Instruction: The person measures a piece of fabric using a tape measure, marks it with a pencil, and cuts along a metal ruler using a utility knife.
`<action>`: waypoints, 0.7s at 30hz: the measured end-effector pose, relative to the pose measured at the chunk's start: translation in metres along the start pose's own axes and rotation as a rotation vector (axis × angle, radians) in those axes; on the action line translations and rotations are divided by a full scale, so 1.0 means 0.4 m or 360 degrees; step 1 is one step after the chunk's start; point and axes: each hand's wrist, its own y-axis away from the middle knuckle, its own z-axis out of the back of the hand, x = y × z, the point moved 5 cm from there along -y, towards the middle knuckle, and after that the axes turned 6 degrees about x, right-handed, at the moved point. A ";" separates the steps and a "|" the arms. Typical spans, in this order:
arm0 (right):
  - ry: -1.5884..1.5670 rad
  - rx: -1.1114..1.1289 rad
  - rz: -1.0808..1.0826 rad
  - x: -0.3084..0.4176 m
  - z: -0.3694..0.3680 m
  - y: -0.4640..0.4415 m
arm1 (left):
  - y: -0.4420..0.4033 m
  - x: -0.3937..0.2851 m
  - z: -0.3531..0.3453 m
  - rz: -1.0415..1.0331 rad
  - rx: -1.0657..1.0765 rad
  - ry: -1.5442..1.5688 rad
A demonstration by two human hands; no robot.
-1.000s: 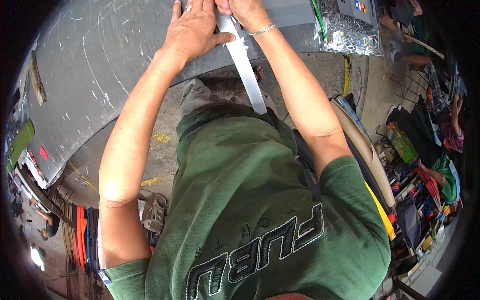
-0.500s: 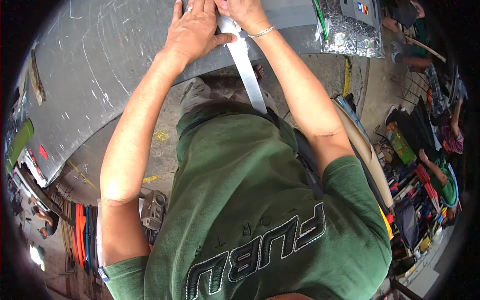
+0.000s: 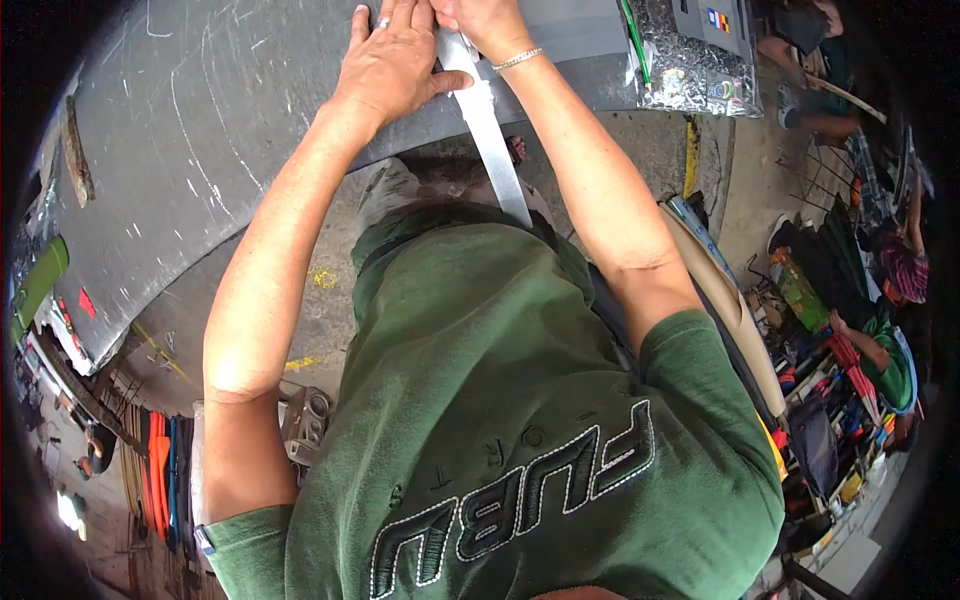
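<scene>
Rests left hand (image 3: 398, 68), fingers loosely spread, on scratched dark-grey tabletop (image 3: 150, 170), with thumb on long silvery metal strip (image 3: 488, 130) lying across the near edge and jutting toward dark-green embroidered shirt (image 3: 460, 320). Curls right hand (image 3: 487, 27) by the strip; cannot tell whether pinching anything.

Left hand (image 3: 398, 68) lies flat beside the curled right hand (image 3: 486, 26).

The green shirt (image 3: 470, 330) reads FUBU in big dark letters edged with white stitching, upside down to the camera; under that name on the cloth, the small letters O, R, T and S show, the start too faint to read. The sleeve tag (image 3: 205, 540) and the plastic sheet's print (image 3: 725, 91) are too small to read.
</scene>
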 end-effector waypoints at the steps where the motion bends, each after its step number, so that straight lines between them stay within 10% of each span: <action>1: 0.0007 0.0005 0.0022 -0.009 -0.002 0.000 | -0.002 0.000 0.002 0.0006 0.0009 -0.0012; 10: -0.0958 -0.0181 -0.1137 0.120 0.121 -0.051 | -0.027 0.044 -0.054 -0.0150 -0.0254 -0.0108; 14: -0.0113 0.0068 -0.0650 0.156 0.363 -0.043 | -0.011 0.048 -0.054 -0.0213 -0.0271 0.0061; 17: 0.0303 0.0430 -0.1012 0.204 0.515 0.024 | -0.002 0.040 -0.038 -0.0219 -0.0251 0.0126; 21: -0.0967 -0.0507 -0.1520 0.187 0.616 0.238 | -0.003 0.022 -0.012 -0.0154 -0.0240 0.0103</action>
